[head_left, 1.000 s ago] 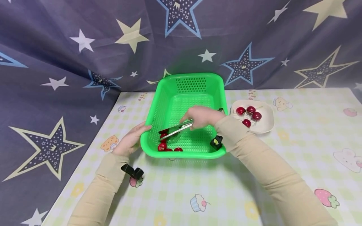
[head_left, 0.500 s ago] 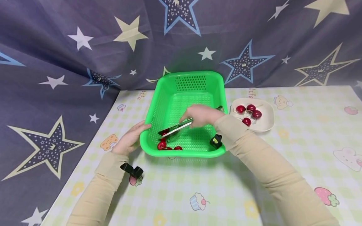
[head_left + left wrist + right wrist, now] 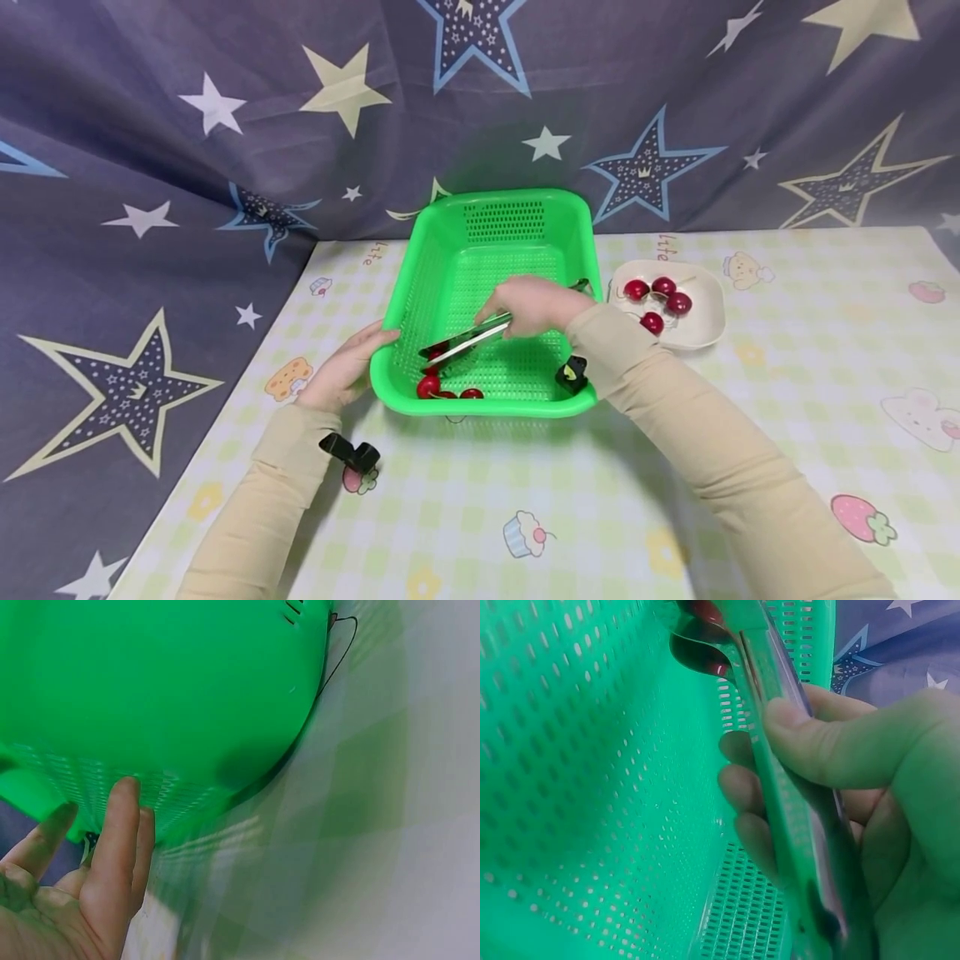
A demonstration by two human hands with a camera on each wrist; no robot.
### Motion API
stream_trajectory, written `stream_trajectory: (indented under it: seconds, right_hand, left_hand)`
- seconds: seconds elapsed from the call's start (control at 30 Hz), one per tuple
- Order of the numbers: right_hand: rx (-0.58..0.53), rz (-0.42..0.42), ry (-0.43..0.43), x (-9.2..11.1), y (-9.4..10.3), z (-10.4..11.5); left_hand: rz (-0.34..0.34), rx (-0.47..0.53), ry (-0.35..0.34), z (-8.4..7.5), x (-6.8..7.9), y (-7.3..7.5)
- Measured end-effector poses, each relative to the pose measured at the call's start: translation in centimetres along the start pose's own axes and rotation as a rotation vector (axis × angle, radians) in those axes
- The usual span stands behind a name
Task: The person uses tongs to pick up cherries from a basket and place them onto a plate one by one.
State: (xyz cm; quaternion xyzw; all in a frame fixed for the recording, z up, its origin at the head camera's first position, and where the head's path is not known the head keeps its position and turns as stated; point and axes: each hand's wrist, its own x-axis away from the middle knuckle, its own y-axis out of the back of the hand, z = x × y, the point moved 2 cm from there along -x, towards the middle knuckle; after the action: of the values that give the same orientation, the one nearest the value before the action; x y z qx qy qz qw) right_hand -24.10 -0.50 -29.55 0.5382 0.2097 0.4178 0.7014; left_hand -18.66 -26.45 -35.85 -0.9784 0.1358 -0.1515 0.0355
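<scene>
The tips of the tongs (image 3: pixel 799 817) are cut off at the top of the right wrist view, and in the head view the cherry at the tips (image 3: pixel 433 358) is partly covered by them; whether it is pinched cannot be told. Two cherries near it, (image 3: pixel 472 393) between the hands and closer to the wearer, are partly hidden by the near rim of the basket (image 3: pixel 487 407).

The tongs are silver and glossy, tinted green by reflection, and are held inside the basket, slanting down from the right hand (image 3: pixel 532 304) toward the left hand (image 3: pixel 345 367). They are gripped between the right thumb and the curled fingers. The left fingers are straight and spread, and are laid against the outside of the basket, with a fingertip at its rim.

The basket, bright green and perforated, is set between the hands; four red cherries can be made out in its near corner, beside the left hand. Beyond the right wrist, to its right, a white dish (image 3: pixel 701 321) is seen, in which four dark red cherries with thin stems are held.
</scene>
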Motion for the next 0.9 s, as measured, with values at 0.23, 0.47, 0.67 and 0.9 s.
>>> stream_trajectory:
  seconds: [0.23,0.47,0.67,0.9]
  right_hand:
    - [-0.013,0.002,-0.020,-0.01,-0.18,-0.10]
    - [-0.021,-0.001,-0.017,0.21,0.14,-0.07]
    - [-0.023,-0.007,-0.037,0.34,0.45,-0.26]
    - [-0.038,-0.026,-0.041,0.24,0.63,-0.68]
  left_hand:
    - [-0.001,-0.008,0.013,-0.04,0.06,-0.09]
    - [-0.008,0.003,0.019,-0.17,0.04,-0.17]
    - [0.002,0.002,0.011,-0.20,0.05,-0.24]
    - [-0.018,0.018,0.021,-0.05,-0.04,-0.17]
